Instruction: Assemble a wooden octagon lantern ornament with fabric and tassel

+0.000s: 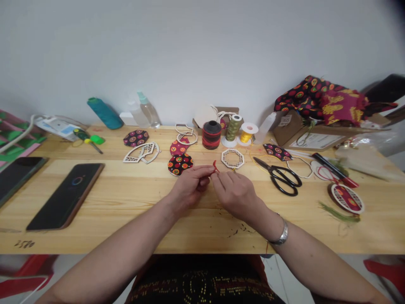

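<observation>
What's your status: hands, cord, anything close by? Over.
Left hand, right hand both pinching red cord. Octagonal frame just beyond it, untouched. Scissors off right, clear.

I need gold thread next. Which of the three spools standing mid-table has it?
The rightmost spool, low with white ends and shiny yellow thread. The middle spool is olive green; the left spool is dark red and black.

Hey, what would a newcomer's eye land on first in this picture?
At the centre of the wooden table, the left hand and right hand pinch a short red cord between them. Right of them lie black scissors, and a heap of bright patterned fabric sits far right on a cardboard box.
</observation>
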